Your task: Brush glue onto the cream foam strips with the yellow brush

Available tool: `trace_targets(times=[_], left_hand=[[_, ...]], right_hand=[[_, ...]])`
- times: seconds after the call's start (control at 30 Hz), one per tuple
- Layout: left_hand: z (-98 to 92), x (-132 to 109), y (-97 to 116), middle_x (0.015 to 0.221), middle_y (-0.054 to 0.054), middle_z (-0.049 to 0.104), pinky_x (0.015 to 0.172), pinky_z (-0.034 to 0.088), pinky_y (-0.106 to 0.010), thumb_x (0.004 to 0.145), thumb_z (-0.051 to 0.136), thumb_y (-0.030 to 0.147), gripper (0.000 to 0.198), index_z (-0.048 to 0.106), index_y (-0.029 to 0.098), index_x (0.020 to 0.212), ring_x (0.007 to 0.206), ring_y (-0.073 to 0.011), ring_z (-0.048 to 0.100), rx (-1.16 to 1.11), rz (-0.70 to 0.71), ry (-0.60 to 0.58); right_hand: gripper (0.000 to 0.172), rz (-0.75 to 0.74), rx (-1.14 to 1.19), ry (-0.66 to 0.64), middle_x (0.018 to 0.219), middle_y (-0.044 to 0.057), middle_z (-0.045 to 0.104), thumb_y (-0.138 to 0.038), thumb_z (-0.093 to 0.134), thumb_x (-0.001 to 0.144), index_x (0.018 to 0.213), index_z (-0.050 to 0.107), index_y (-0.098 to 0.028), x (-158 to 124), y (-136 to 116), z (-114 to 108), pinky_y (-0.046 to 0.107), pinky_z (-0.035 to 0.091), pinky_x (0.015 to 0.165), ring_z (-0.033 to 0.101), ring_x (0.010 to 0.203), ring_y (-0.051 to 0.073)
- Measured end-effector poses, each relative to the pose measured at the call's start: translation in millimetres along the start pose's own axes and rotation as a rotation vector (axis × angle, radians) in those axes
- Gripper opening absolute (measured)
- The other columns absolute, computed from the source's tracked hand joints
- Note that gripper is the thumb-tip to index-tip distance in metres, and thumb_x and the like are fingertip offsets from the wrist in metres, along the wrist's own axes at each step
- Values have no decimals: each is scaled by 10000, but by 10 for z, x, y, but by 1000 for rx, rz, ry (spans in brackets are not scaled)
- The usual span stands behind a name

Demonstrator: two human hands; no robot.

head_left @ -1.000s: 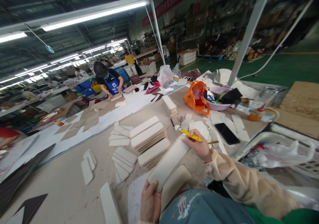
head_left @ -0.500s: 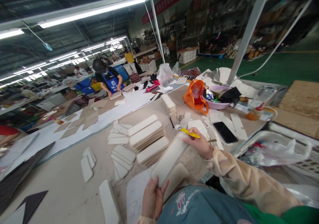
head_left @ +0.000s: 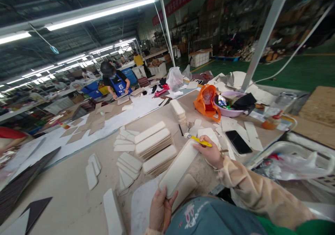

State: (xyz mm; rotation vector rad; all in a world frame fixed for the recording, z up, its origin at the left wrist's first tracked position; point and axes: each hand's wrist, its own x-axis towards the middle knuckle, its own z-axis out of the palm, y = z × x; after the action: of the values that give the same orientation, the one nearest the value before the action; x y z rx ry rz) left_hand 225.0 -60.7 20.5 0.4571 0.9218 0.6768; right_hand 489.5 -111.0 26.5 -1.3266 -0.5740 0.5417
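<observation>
My left hand (head_left: 160,210) grips the near end of a long cream rounded panel (head_left: 179,167), which slants up and away over the table. My right hand (head_left: 210,153) rests at the panel's far end, closed on a small yellow-handled tool (head_left: 200,141) whose tip points left. A second cream panel (head_left: 184,189) lies just under the first, near my lap. Stacks of the same cream panels (head_left: 154,148) sit on the table to the left of my hands, with smaller cream pieces (head_left: 128,165) scattered beside them.
A black phone (head_left: 238,141) and scissors (head_left: 190,125) lie beyond my right hand. Further back stand an orange bag (head_left: 205,102) and a pink bowl (head_left: 229,106) of odds and ends. A white basket (head_left: 293,158) is at right. A person in a blue apron (head_left: 116,83) works at the far table.
Hardly anything has moved: my left hand shifted its grip slightly on the panel's near end, and the view drifted a little. My right hand stays at the far end with the tool.
</observation>
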Motion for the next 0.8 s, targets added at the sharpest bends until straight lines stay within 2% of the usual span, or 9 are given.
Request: trace_targets(times=[0.13,0.3,0.43,0.6,0.7,0.8], left_hand=[[34,0,-28,1078,-65,694,871,565,-353,719,712,144,263,669,178,977,1062,-231,632,20,10,3],[58,39,-90,1078,-61,690,864,562,-340,709,725,180,257,672,187,960,1047,-222,635,34,5,2],[105,33,-127,1065,-55,690,855,565,-340,714,725,201,294,657,189,1000,1022,-205,639,46,32,-3],[156,24,-137,1057,-81,688,767,583,-305,686,743,197,348,642,150,1015,929,-182,654,67,85,-30],[149,59,-158,1016,-84,695,700,578,-267,656,762,222,356,651,132,982,844,-160,656,90,107,24],[107,117,-190,941,-77,700,658,560,-247,608,781,258,373,661,125,934,795,-149,648,104,124,114]], right_hand=[[434,7,3,-2,575,-84,364,-459,739,659,798,388,-245,27,-27,-16,246,264,503,332,525,105],[420,-33,-31,13,584,-79,379,-468,734,661,784,405,-239,83,3,-55,238,287,499,350,529,103],[404,-70,-132,31,622,-64,398,-477,728,663,782,428,-236,102,36,-127,238,312,503,375,544,107],[406,-97,-205,67,640,-62,411,-477,737,652,769,433,-235,115,39,-231,227,332,496,391,540,101],[403,-87,-245,74,650,-51,481,-486,733,652,765,443,-230,113,54,-288,222,383,525,458,566,108],[399,-29,-269,20,708,-22,580,-489,723,664,793,448,-231,91,156,-338,238,449,591,549,635,134]])
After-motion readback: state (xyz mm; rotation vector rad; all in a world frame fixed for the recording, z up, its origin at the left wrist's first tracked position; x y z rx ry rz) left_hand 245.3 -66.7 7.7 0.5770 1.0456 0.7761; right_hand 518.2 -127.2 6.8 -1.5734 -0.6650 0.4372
